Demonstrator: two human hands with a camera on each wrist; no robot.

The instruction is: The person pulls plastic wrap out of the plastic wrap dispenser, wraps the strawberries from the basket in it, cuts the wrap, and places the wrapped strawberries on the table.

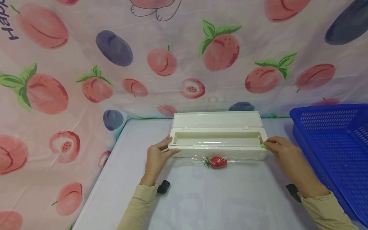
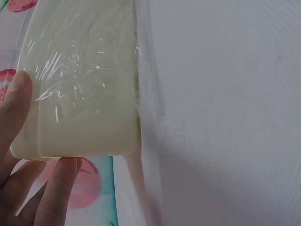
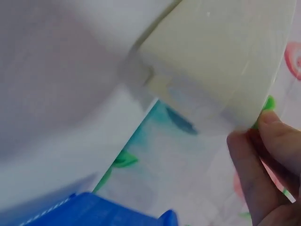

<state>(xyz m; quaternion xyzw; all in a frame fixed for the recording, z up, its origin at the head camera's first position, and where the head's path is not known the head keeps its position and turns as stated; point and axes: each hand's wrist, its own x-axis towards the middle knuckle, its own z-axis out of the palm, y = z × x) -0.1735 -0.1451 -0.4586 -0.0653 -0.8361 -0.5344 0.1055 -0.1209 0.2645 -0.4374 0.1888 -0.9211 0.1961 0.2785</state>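
Note:
A cream cling-film dispenser box lies across the table with its lid open toward the back. My left hand grips the box's left end, thumb on one side and fingers on the other. At the box's right end, my right hand pinches a small green slider. A strip of clear film comes out of the front of the box and lies over a red strawberry-shaped dish.
A blue perforated basket stands at the table's right edge, close to my right forearm. A fruit-print cloth hangs behind and to the left. The white tabletop stretches in front of the box.

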